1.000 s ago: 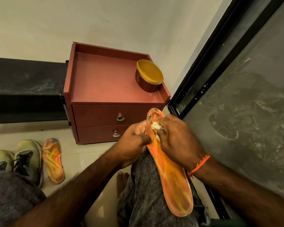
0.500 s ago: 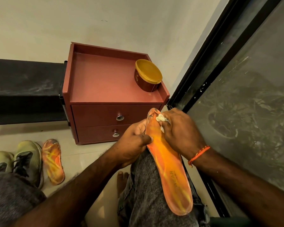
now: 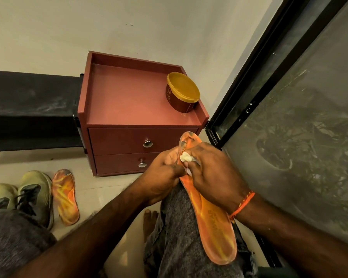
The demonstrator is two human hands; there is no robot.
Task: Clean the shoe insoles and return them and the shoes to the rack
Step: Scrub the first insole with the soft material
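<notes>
While it lies along the person's right thigh with its toe end raised toward the drawers, the orange insole [image 3: 209, 221] is gripped at its left edge by the left hand [image 3: 163, 177], whose fingers curl around that edge with the thumb on top. The right hand [image 3: 213, 177] rests over the forward part of the insole, its fingertips bunched together and pinching a small white wad of cloth [image 3: 186, 157] against the dirty, darkened toe area. An orange thread band [image 3: 242, 205] circles the right wrist.

Grey trousers [image 3: 179, 227] cover the thigh beneath, and a bare foot [image 3: 149, 219] shows on the pale floor just left of it. Further left on the floor lies the second orange insole [image 3: 65, 196], just beside a pair of greenish shoes [image 3: 35, 194]. Ahead stands a reddish two-drawer cabinet [image 3: 129, 101] against the wall, with a yellow-lidded tub [image 3: 182, 94] on its top near the right rear corner. A dark-framed glass panel [image 3: 309, 137] runs along the right side.
</notes>
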